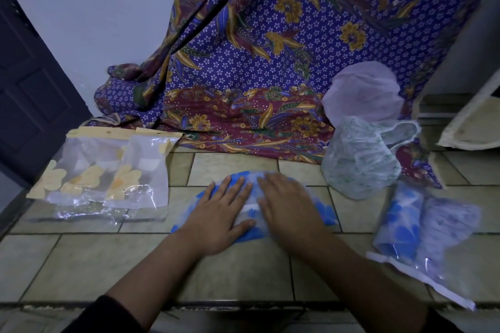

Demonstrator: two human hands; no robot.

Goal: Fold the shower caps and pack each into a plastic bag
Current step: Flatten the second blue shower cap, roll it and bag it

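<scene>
A blue-flowered shower cap (323,211) lies flat on the tiled floor in the middle. My left hand (220,211) presses on its left part with straight fingers. My right hand (285,197) lies flat on its right part, slightly blurred. To the left lie clear plastic bags (113,170) with yellow flower prints and header cards. At the right, packed bags (422,232) hold a folded blue-flowered cap and a purple one. Behind them lie a loose green-speckled cap (357,159) and a pale lilac cap (362,92).
A purple and maroon batik cloth (257,62) hangs down over the floor at the back. A dark door (32,84) stands at the left, and a pale framed panel (470,121) leans at the far right. The floor has beige tiles (108,265).
</scene>
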